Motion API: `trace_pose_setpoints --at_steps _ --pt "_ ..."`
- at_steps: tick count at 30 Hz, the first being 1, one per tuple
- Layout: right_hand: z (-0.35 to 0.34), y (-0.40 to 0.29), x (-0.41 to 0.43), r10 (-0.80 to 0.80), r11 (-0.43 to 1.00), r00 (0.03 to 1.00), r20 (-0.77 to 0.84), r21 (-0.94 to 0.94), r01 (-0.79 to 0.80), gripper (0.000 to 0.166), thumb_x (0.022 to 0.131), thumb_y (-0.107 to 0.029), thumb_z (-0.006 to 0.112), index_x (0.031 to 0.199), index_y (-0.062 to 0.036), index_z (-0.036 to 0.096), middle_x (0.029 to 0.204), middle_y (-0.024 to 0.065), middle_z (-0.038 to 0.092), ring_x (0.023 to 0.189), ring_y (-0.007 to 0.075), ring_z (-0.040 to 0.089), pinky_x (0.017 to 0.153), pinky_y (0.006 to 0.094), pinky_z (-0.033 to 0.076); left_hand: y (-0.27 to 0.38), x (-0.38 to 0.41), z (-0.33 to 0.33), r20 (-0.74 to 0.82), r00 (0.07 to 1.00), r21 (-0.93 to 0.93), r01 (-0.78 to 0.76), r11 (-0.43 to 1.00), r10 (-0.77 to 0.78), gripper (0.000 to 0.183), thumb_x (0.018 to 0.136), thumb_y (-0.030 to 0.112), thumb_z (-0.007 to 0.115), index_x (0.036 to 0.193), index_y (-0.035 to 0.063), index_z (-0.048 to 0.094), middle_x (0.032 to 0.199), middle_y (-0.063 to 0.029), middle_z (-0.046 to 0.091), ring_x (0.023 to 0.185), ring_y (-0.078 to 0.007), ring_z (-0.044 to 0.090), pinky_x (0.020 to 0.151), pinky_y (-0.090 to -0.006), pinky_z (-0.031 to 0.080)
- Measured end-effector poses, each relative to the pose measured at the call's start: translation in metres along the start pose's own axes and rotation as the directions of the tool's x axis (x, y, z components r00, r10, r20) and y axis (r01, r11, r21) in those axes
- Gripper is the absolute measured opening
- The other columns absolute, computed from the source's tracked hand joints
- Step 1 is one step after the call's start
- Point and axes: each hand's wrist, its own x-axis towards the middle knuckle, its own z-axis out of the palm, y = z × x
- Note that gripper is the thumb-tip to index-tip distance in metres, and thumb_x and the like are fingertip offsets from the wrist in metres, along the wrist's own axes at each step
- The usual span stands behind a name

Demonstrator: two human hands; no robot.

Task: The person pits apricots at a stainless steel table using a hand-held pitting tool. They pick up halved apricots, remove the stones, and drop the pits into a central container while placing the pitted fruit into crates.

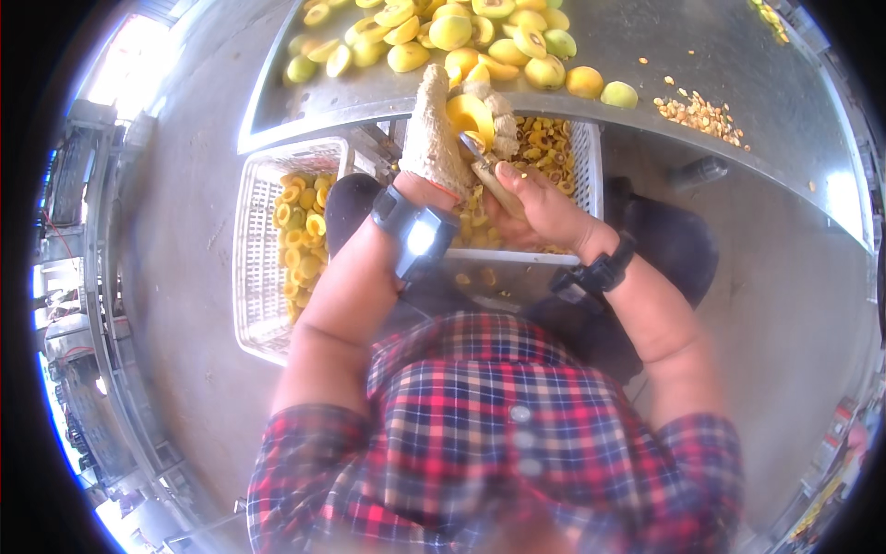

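My left hand (443,135), in a pale textured glove, holds a halved yellow fruit (471,114) just below the metal table's edge. In my right hand (536,204), which is bare, is a small tool with a pale handle (498,187) and a curved metal tip. That tip touches the fruit's cut face. Below both hands stands a white plastic crate (588,163) with cut fruit pieces, many with brown centres. My arms and hands hide part of it.
A metal table (609,41) ahead bears a heap of whole and halved fruits (450,31) and scattered kernels (699,118). At my left, a white crate (252,256) holds hollowed fruit halves (304,221). A dark cylindrical object (702,170) lies beneath the table at right.
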Motion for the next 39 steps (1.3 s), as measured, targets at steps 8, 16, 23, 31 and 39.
trace_pose_setpoints --at_steps 8,16,23,31,39 --pt "-0.031 0.017 -0.005 0.022 0.767 0.998 0.066 -0.641 0.025 0.045 0.097 -0.043 0.045 0.088 -0.0008 0.056 0.069 0.0127 0.060 0.064 0.0250 0.058 0.061 0.0362 0.046 0.056 0.003 -0.024 -0.049 0.977 -0.309 -0.211 0.927 0.206 0.063 0.090 0.065 0.040 0.094 0.0054 0.059 0.083 -0.0110 0.061 0.072 -0.0236 0.059 0.060 -0.0363 0.050" --pt "-0.031 0.019 -0.008 0.200 0.533 0.979 -0.031 -0.835 -0.135 0.043 0.093 -0.044 0.051 0.086 -0.0021 0.059 0.073 0.0216 0.062 0.073 0.0410 0.061 0.067 0.0471 0.047 0.163 -0.033 -0.164 0.095 0.459 0.992 -0.119 -0.045 0.883 0.049 0.087 0.052 0.057 0.099 0.0060 0.068 0.100 -0.0130 0.066 0.087 -0.0283 0.063 0.080 -0.0387 0.050" --pt "-0.024 0.016 -0.006 0.145 0.583 0.988 -0.053 -0.802 -0.129 0.045 0.093 -0.044 0.049 0.087 -0.0017 0.061 0.078 0.0227 0.063 0.077 0.0414 0.061 0.070 0.0475 0.047 0.101 0.011 -0.047 0.281 0.780 0.822 0.106 -0.560 0.559 0.046 0.081 0.053 0.062 0.104 0.0138 0.070 0.115 -0.0128 0.062 0.109 -0.0307 0.057 0.091 -0.0419 0.045" --pt "-0.018 0.011 -0.001 0.056 0.657 0.998 -0.012 -0.753 -0.046 0.043 0.094 -0.043 0.048 0.095 -0.0017 0.061 0.081 0.0235 0.063 0.080 0.0417 0.061 0.072 0.0471 0.046 0.082 0.091 -0.036 0.057 0.982 0.917 0.020 -0.400 0.179 0.061 0.077 0.050 0.067 0.110 -0.0013 0.064 0.115 -0.0231 0.060 0.102 -0.0320 0.061 0.087 -0.0371 0.049" --pt "-0.016 -0.008 0.000 -0.138 0.741 0.986 -0.097 -0.671 0.038 0.036 0.094 -0.034 0.053 0.095 0.0012 0.058 0.074 0.0216 0.062 0.070 0.0393 0.061 0.064 0.0422 0.046 0.059 0.035 0.001 0.093 0.941 0.534 -0.322 0.782 0.324 0.046 0.086 0.034 0.065 0.115 -0.0007 0.056 0.100 -0.0138 0.063 0.092 -0.0267 0.062 0.079 -0.0395 0.054"
